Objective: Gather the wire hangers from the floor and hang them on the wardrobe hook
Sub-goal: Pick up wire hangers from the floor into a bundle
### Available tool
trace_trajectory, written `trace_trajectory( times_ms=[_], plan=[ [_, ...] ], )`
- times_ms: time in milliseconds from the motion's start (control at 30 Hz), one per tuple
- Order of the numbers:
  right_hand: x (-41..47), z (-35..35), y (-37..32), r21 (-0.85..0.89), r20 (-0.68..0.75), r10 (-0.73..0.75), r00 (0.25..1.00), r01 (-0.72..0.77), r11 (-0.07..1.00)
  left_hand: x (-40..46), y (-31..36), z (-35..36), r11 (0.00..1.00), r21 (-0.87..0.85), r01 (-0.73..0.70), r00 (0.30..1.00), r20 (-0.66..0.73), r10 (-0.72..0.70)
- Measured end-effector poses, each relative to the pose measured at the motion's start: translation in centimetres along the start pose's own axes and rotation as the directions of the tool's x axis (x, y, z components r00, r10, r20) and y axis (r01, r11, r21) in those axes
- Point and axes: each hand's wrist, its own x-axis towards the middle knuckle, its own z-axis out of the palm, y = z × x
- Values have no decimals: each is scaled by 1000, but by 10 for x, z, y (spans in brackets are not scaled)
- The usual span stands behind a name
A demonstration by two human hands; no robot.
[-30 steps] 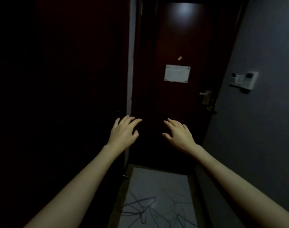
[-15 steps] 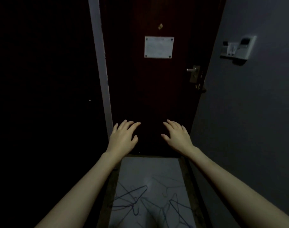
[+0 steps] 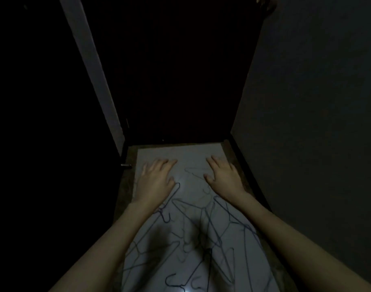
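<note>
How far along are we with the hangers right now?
Done: nothing that shows; the wire hangers lie tangled across the pale floor, none lifted.
In hand: the left hand and right hand are stretched out flat over the pile's far end, fingers straight, holding nothing.
Left: gathering the whole pile and hanging it; no wardrobe hook shows in this dark view.
</note>
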Motion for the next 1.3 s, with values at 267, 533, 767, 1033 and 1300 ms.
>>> trace_trajectory(
  times_ms=[267,533,767,1033,1300],
  plan=[
    [-30,259,77,-48,116,50,992,-44,998,-65,-49,257,999,-32,-38,989,143,43],
    [-14,424,138,-79,84,65,994,-59,995,-71,-71,429,996,-15,-93,976,198,94],
    [-6,480,151,-137,151,-36,988,57,989,-61,-92,482,989,-149,1,977,211,30],
    [-3,545,134,18,165,-40,985,38,999,-61,-69,543,966,-249,69,979,202,-18],
    [-45,595,164,292,208,98,973,-158,943,-119,-74,596,899,-380,216,963,235,-132]
  ],
)
